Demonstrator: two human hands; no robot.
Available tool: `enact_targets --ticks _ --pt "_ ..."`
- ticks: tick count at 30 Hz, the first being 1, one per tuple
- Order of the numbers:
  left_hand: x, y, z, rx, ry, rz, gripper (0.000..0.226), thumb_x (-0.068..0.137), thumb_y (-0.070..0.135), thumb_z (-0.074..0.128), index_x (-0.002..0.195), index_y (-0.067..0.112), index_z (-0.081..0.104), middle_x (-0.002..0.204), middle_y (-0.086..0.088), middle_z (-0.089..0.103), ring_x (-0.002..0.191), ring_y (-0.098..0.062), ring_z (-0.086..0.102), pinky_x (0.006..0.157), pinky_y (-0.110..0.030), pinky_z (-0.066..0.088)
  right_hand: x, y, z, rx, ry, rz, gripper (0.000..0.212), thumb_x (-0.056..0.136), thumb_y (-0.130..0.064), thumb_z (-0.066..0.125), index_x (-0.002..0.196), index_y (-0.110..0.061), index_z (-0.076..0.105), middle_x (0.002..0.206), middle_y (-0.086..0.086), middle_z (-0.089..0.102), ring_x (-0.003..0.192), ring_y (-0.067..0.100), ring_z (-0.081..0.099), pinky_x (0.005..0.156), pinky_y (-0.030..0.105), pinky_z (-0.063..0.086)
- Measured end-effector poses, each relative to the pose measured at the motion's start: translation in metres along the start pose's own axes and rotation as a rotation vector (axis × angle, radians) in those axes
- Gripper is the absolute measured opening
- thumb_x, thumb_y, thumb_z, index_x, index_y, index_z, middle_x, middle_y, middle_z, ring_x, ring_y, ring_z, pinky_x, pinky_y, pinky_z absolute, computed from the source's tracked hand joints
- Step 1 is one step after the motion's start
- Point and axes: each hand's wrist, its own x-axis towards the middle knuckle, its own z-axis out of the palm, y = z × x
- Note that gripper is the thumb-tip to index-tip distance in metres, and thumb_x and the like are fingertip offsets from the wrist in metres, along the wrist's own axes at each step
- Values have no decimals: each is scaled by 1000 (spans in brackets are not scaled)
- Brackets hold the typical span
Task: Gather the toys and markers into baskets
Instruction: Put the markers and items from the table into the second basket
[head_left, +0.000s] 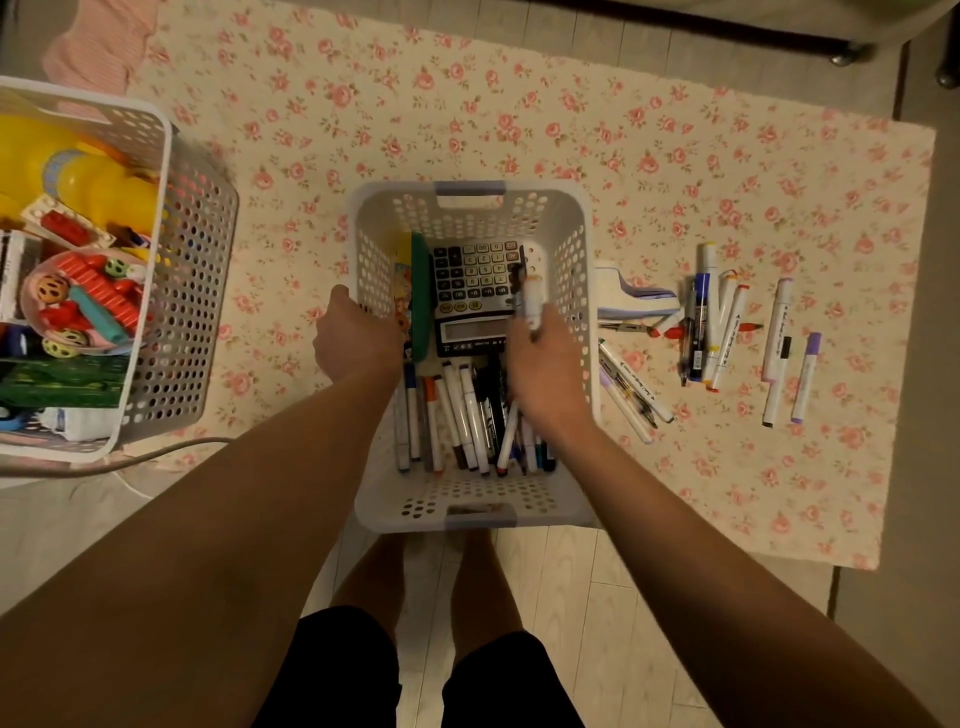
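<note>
My left hand (358, 338) gripped the left rim of the white perforated basket (571, 249), fingers curled over the edge and closed on it. The basket stood at the near edge of the floral cloth (519, 114), near its middle, partly overhanging onto the pale floor (597, 597). My right hand (545, 374) hovered over the basket's right half, fingers clamped around a small bunch of markers (531, 304) that stuck up and away from me, blurred so I could not count them. Inside the basket a calculator (475, 280) lay toward the far end, a green book-like thing (420, 296) standing on edge against its left side, and a row of markers in the basket (452, 415) lay at the near end. More loose markers (727, 332) were scattered on the cloth just right of the basket, toward the cloth's right edge, beside a white and purple stapler-like object (628, 296). A second basket (192, 260), full of toys (88, 291), sat at the cloth's left edge.
</note>
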Motion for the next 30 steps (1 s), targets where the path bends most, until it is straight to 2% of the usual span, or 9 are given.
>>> enact_targets --ticks 5,7,11,14,16,19,21,26,30 --pt "3 -5 4 -14 9 4 15 81 10 51 96 5 53 93 -14 63 82 -29 59 61 -33 42 2 38 49 -51 -244 233 10 100 -17 40 102 -12 48 79 1 52 66 13 49 57 29 43" --pt "4 -4 5 -9 11 -1 15 81 9 51 96 5 53 96 -14 63 86 -30 60 63 -33 41 2 49 62 -58 -312 306 21 99 -16 39 115 -7 50 91 7 59 75 16 55 61 29 47" --pt "4 -5 6 -8 12 1 17 82 9 50 97 4 53 99 -15 62 91 -29 59 65 -33 40 -1 67 84 -170 -379 358 42 96 -13 44 138 -7 44 124 16 59 109 31 59 92 42 52" --pt "3 -5 5 -3 16 2 17 83 9 50 99 4 53 101 -14 62 92 -26 58 65 -31 38 -3 73 92 -193 -367 343 40 96 -10 47 135 -1 47 129 18 57 116 32 56 86 33 47" --pt "4 -4 5 7 19 -5 18 83 9 50 100 5 53 101 -14 62 93 -27 58 66 -32 38 -3 72 94 -191 -361 323 38 95 -9 49 133 -1 51 124 15 60 114 30 56 78 28 42" --pt "4 -4 5 20 15 -15 20 83 9 50 102 6 53 103 -14 61 96 -29 58 67 -32 39 -3 73 102 -221 -365 268 16 93 -6 52 106 -2 60 92 11 59 86 25 57 59 24 40" --pt "4 -4 5 18 15 -13 20 83 9 50 103 6 53 104 -15 61 96 -28 57 68 -32 38 -3 72 106 -241 -341 266 12 93 -6 52 98 0 60 83 6 56 76 20 53 51 20 35" --pt "4 -5 5 13 10 -21 21 82 11 51 102 6 53 102 -15 62 95 -31 59 68 -33 40 2 52 93 -417 -152 46 20 97 -13 46 100 -1 62 102 12 63 81 19 55 62 28 42" --pt "3 -3 4 3 2 -11 21 81 17 53 99 6 52 98 -14 63 89 -31 60 66 -34 43 12 8 58 -310 18 -157 21 98 -16 45 95 -7 63 85 5 65 73 18 58 64 35 47"
